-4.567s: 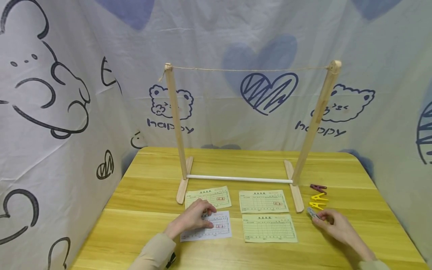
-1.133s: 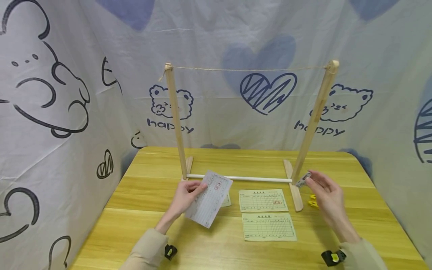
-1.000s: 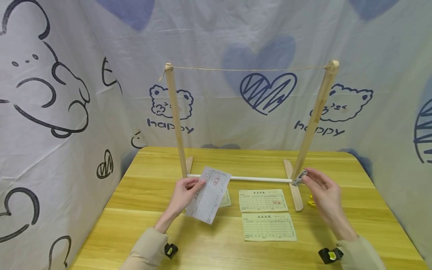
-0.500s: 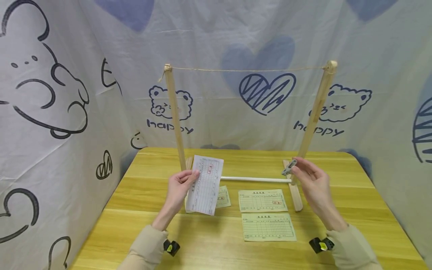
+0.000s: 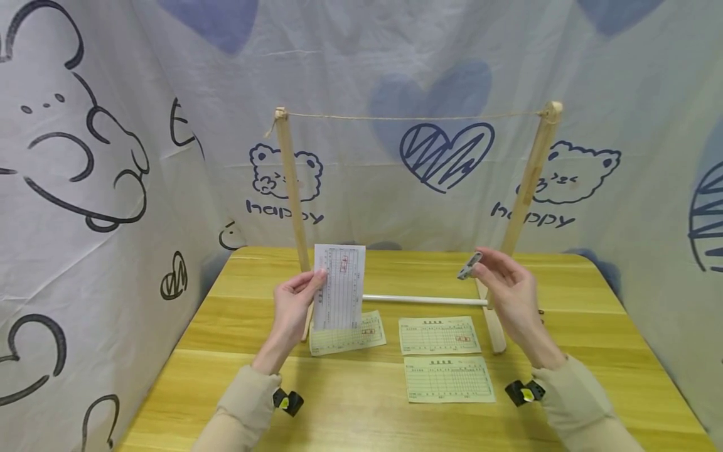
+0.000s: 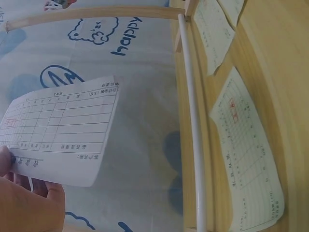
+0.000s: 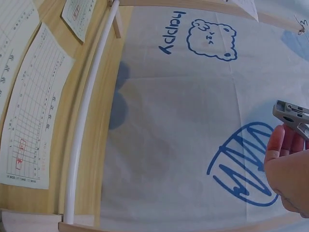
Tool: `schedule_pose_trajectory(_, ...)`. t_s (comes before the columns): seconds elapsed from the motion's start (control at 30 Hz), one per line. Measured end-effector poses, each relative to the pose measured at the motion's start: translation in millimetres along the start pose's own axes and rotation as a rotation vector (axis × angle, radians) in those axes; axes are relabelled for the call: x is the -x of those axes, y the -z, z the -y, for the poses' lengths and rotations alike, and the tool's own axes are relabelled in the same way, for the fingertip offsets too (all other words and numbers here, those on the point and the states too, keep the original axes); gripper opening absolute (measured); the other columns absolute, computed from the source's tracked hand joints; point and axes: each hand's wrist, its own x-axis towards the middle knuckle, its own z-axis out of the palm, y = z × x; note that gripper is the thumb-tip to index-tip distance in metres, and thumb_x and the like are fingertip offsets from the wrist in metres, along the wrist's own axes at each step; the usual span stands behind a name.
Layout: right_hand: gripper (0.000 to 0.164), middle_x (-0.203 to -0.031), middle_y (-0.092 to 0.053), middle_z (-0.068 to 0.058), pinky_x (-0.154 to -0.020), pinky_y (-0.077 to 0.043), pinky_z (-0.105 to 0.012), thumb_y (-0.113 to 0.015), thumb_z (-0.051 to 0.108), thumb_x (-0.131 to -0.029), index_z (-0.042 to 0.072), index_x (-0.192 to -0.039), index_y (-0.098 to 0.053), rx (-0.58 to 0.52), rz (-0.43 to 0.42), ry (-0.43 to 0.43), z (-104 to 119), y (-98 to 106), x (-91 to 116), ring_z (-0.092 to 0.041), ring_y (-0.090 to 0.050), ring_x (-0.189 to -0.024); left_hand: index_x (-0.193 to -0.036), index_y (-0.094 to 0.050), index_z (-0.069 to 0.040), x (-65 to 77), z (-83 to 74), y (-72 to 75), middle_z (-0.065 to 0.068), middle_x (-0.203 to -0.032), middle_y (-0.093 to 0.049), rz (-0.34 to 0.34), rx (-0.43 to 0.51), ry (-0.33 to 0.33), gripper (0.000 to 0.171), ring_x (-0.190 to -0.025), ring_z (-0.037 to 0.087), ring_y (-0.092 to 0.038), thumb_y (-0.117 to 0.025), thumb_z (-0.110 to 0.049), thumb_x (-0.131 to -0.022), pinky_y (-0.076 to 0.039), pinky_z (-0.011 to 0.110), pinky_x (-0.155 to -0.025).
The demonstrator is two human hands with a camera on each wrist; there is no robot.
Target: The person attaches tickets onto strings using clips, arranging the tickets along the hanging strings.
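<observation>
In the head view, the left hand (image 5: 290, 307) is pinching a white printed receipt form (image 5: 341, 289) upright; at its three o'clock the right hand (image 5: 514, 294) is pinching a grey clothespin (image 5: 468, 267), while a pale-green receipt form (image 5: 351, 339) is lying at six o'clock.

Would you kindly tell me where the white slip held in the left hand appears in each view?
Head: left of centre, the white slip held upright in the left hand.
Left wrist: the white slip spreads across the left side, above the fingers.
Right wrist: only a corner of the white slip shows, at the top edge, right of centre.
Shared landmark: the white rod, roughly level in the head view, near-upright in both wrist views.
</observation>
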Motion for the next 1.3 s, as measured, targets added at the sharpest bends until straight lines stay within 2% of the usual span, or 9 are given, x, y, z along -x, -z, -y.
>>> schedule_pose_trajectory(0.23,0.031,-0.114,-0.071,0.006,-0.097,-0.054,-0.017,-0.066,-0.001,-0.095,0.007,-0.125,-0.065,0.033,0.013,-0.008,3.3,-10.9,-10.2,-0.004,-0.068,-0.104,-0.090,-0.077,-0.021,-5.4,-11.3,-1.7,-0.008,-0.087,-0.079,0.015,0.022,-0.014,0.013,-0.084,0.009,-0.075,-0.071,-0.011,-0.094,-0.062,0.023,-0.081)
schedule_pose_trajectory(0.37,0.030,-0.113,-0.070,0.007,-0.097,-0.055,-0.017,-0.065,0.000,-0.095,0.004,-0.125,-0.064,0.057,0.024,0.001,6.5,-16.7,-18.9,-0.004,-0.067,-0.103,-0.090,-0.076,-0.022,-10.1,-17.4,-3.6,-0.008,-0.088,-0.080,0.008,0.030,-0.031,0.014,-0.086,0.009,-0.075,-0.071,-0.010,-0.094,-0.061,0.024,-0.086)
schedule_pose_trajectory(0.7,0.033,-0.116,-0.069,0.007,-0.097,-0.053,-0.015,-0.068,0.008,-0.096,0.002,-0.128,-0.061,0.170,0.067,0.017,18.6,-34.6,-40.5,-0.002,-0.066,-0.107,-0.089,-0.076,-0.022,-19.8,-31.0,-7.9,-0.009,-0.084,-0.079,-0.015,0.054,-0.050,0.013,-0.084,0.009,-0.074,-0.072,-0.010,-0.093,-0.061,0.025,-0.087)
schedule_pose_trajectory(0.97,0.033,-0.113,-0.069,0.007,-0.095,-0.055,-0.015,-0.069,0.010,-0.095,0.001,-0.127,-0.062,0.186,0.085,0.060,27.3,-50.1,-58.3,-0.003,-0.066,-0.103,-0.088,-0.076,-0.023,-27.4,-41.3,-11.6,-0.009,-0.085,-0.079,-0.023,0.067,-0.068,0.013,-0.083,0.008,-0.074,-0.072,-0.012,-0.093,-0.061,0.025,-0.087)
schedule_pose_trajectory(1.2,0.033,-0.108,-0.071,0.006,-0.092,-0.056,-0.016,-0.070,0.003,-0.093,-0.005,-0.123,-0.063,0.137,0.105,0.119,35.3,-62.1,-72.6,-0.004,-0.067,-0.098,-0.090,-0.077,-0.023,-35.1,-49.6,-13.3,-0.009,-0.086,-0.079,-0.022,0.079,-0.091,0.009,-0.084,0.008,-0.074,-0.073,-0.015,-0.093,-0.062,0.024,-0.084)
schedule_pose_trajectory(1.3,0.030,-0.108,-0.072,0.004,-0.091,-0.057,-0.016,-0.071,0.004,-0.092,-0.002,-0.121,-0.065,0.143,0.113,0.134,38.9,-66.0,-76.4,-0.004,-0.067,-0.097,-0.090,-0.077,-0.023,-37.5,-53.7,-14.7,-0.009,-0.087,-0.080,-0.022,0.090,-0.106,0.011,-0.083,0.008,-0.074,-0.072,-0.015,-0.093,-0.062,0.023,-0.082)
